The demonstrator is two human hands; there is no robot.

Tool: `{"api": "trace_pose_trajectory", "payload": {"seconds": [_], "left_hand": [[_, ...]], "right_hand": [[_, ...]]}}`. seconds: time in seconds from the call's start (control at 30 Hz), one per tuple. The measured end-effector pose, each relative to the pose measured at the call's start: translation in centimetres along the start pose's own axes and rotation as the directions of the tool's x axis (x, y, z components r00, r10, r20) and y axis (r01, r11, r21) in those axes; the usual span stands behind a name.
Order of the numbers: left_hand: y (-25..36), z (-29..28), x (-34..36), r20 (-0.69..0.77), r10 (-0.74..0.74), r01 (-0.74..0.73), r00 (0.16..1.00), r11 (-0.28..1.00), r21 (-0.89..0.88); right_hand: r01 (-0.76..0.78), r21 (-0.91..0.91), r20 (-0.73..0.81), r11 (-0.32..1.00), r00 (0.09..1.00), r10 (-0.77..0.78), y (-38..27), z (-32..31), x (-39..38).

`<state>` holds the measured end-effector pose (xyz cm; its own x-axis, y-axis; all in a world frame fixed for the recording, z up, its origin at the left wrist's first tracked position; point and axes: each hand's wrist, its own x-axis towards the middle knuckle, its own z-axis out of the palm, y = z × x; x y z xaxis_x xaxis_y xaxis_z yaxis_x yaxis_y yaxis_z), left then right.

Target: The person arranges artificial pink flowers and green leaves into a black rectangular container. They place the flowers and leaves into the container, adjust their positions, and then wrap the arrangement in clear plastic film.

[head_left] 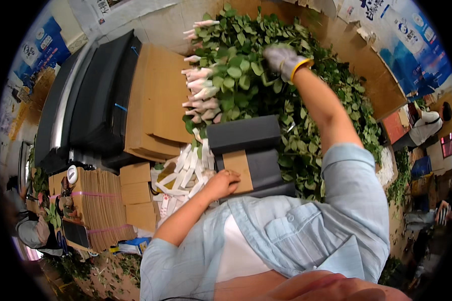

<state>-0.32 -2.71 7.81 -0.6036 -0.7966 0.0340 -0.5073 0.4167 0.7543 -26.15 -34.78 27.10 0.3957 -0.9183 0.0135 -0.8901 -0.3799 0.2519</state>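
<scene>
Lays the bare left hand (225,183) on a brown cardboard strip (242,165), fingers near together and a little bent; cannot tell of a real grip, or only of resting. Stretches the right hand (282,59), in a grey glove with yellow cuff, over the leafy stems (238,67); because of blur, cannot tell how wide its fingers spread or whether on some stem.

Under the cardboard strip, shows a dark grey sheet (268,170), and just beyond the strip a dark grey block (243,133), with leaves close along its right edge. At the stems' left ends, shows flower heads in pale sleeves (201,93), pointing to the left. Nearer, beside the left forearm, shows loose white strips (188,168).

For moving, has room above the dark sheet, between both forearms; at left, meets the edge of upright cardboard sheets (160,95), then black sheets (98,95); at right, meets a cardboard wall (374,70).

Farther, carries white printing on a blue poster (417,47) at upper right, and large dark characters on a white wall sheet (101,7) at upper left.
</scene>
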Motion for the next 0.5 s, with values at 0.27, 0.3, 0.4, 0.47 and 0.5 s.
{"api": "trace_pose_trajectory", "payload": {"seconds": [0.27, 0.3, 0.4, 0.47, 0.5], "left_hand": [[-0.2, -0.7, 0.6, 0.036, 0.019, -0.022, 0.999, 0.998, 0.065], [0.2, -0.3, 0.5, 0.053, 0.022, -0.025, 0.998, 0.998, 0.059], [0.0, -0.5, 1.1, 0.055, 0.018, -0.021, 0.998, 0.998, 0.065], [0.3, -0.1, 1.2, 0.058, 0.030, -0.034, 0.998, 0.997, 0.064], [0.2, -0.2, 1.5, 0.054, 0.037, -0.040, 0.998, 0.997, 0.067]], "right_hand": [[-0.175, -0.316, -0.087, 0.933, 0.984, 0.156, 6.3, -3.4, -1.4], [-0.181, -0.391, -0.029, 0.903, 0.982, 0.184, 6.5, -3.6, -2.1], [-0.153, -0.048, -0.522, 0.987, 0.846, 0.106, 4.8, -4.5, -3.6], [-0.198, -0.406, -0.091, 0.892, 0.980, 0.176, 5.9, -5.3, -2.5], [-0.252, -0.142, -0.342, 0.957, 0.920, 0.191, 5.9, -4.9, -2.6]]}}
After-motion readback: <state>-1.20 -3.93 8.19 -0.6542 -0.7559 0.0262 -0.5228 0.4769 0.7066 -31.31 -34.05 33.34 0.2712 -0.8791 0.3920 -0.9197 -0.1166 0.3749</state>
